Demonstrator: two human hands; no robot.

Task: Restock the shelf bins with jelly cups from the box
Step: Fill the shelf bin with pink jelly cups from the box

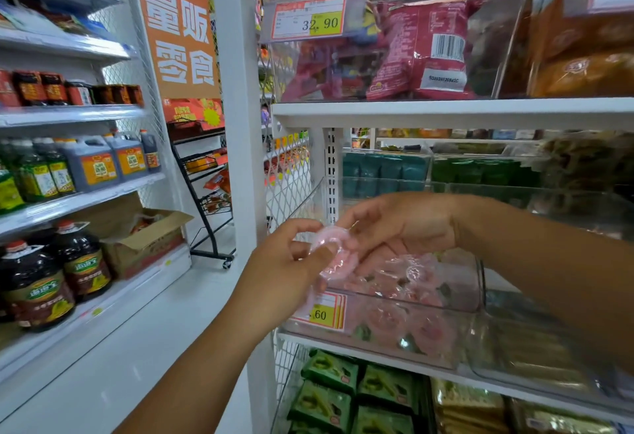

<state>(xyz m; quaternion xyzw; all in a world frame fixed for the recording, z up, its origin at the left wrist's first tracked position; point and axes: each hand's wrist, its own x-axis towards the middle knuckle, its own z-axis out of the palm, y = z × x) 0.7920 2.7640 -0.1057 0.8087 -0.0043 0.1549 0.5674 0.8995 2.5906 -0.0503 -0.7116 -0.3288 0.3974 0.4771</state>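
Observation:
Two or three pink jelly cups (334,255) sit between my two hands, just above the near left corner of a clear shelf bin (477,282). My left hand (291,262) holds them from the left with curled fingers and thumb. My right hand (398,224) comes over from the right, its fingertips pinching the top cup. The bin holds several more pink jelly cups (411,282) and carries a yellow price tag (320,313) on its front. The box is not in view.
A white shelf post (240,125) stands left of the bin. Above is a shelf with red snack bags (422,49); below are green packets (329,396). An empty clear bin (535,348) sits to the right. Oil bottles (34,286) and an open cardboard carton (144,241) line the left shelves.

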